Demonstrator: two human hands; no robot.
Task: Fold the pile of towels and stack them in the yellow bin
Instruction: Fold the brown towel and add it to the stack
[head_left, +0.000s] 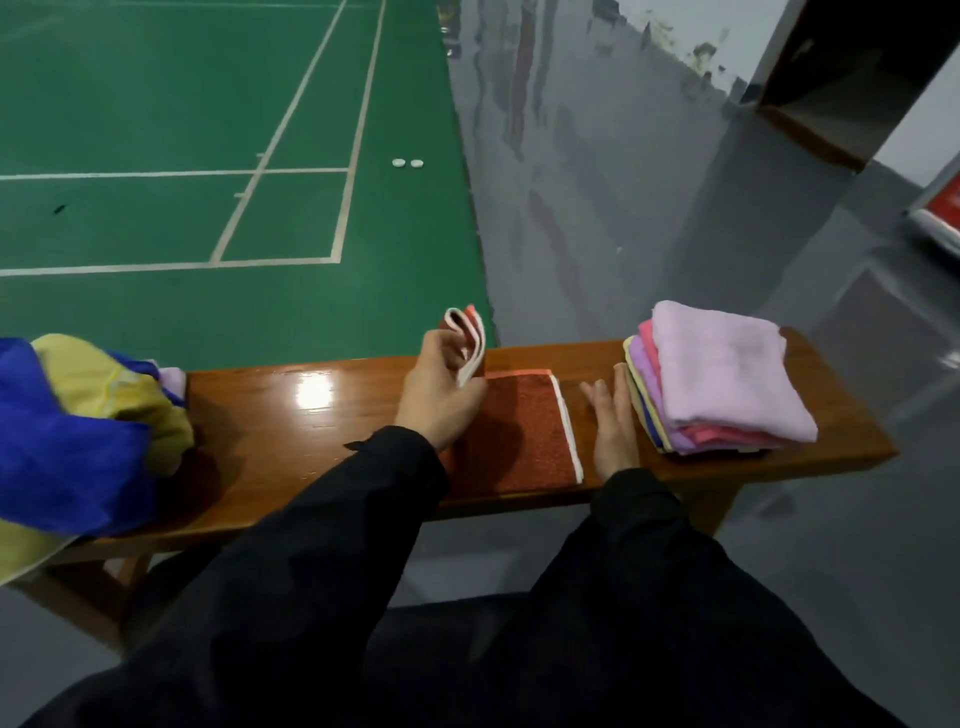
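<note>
Folding a rust-red towel on a wooden bench.

The left hand pinches the towel's far edge, lifting it up. The right hand lies flat, fingers straight, just right of the towel. A folded stack sits at right; unfolded blue and yellow towels lie left.

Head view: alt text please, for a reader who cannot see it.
A person's left hand lifts one end of a rust-red towel on a wooden bench, while the right hand rests flat beside a stack of folded towels. Unfolded blue and yellow cloths lie left.
</note>
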